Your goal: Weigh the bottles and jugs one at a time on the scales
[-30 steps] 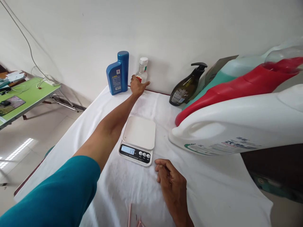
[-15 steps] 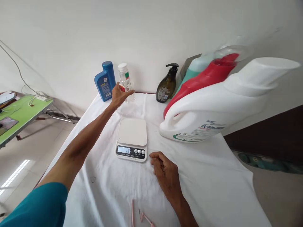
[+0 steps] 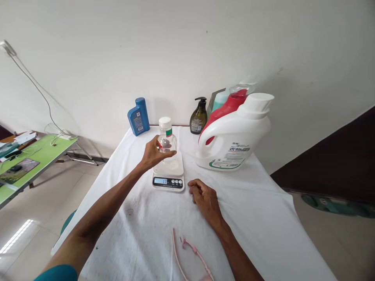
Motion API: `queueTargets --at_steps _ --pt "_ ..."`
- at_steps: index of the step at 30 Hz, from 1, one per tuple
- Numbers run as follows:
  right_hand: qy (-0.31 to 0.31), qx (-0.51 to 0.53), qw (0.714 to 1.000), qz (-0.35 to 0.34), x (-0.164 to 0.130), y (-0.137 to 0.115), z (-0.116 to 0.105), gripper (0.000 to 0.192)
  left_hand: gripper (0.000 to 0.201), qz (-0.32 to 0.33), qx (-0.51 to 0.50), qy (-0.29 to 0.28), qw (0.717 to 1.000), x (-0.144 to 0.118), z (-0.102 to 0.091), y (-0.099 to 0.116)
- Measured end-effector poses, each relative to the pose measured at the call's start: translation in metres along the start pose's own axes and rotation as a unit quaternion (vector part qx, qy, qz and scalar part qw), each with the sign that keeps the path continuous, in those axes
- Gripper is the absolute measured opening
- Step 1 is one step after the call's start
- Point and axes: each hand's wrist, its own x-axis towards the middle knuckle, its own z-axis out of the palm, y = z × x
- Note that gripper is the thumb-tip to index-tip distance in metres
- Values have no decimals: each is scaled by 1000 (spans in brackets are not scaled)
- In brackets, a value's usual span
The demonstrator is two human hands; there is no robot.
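Note:
My left hand (image 3: 156, 153) grips a clear plastic bottle (image 3: 169, 141) with a white cap and a green and red label. The bottle is upright, over or on the platform of a white digital kitchen scale (image 3: 179, 168); I cannot tell if its base touches. The scale's lit display (image 3: 160, 181) reads 17. My right hand (image 3: 204, 198) rests on the cloth beside the scale's front right corner, its fingers curled in; what they hold, if anything, is hidden.
On the white-clothed table (image 3: 140, 234) stand a blue bottle (image 3: 138, 118), a dark pump bottle (image 3: 198, 118), a red bottle (image 3: 218, 113) and a large white detergent jug (image 3: 234, 134). A pink strap-like item (image 3: 195, 249) lies in front. A green table (image 3: 32, 164) is at left.
My left hand has brought the clear bottle from beside the blue bottle toward me, to the scale. My right hand stays near the scale. The view has shifted.

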Motion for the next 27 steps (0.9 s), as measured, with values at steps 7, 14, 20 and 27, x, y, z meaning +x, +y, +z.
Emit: queueTargets --at_steps 7,14,20,27 --pt "5 2 1000 -14 -1 -2 0 27 46 -7 43 28 999 -9 5 -16" --pt "8 -6 1000 -21 -3 -2 1 27 53 -1 7 21 1000 -17 7 -23" --pt "13 -3 1000 -15 -5 -4 0 29 72 9 -56 52 997 -27 -9 -31" --pt "-10 10 998 54 1 -23 -3 30 61 -67 -79 206 973 -34 -28 -74"
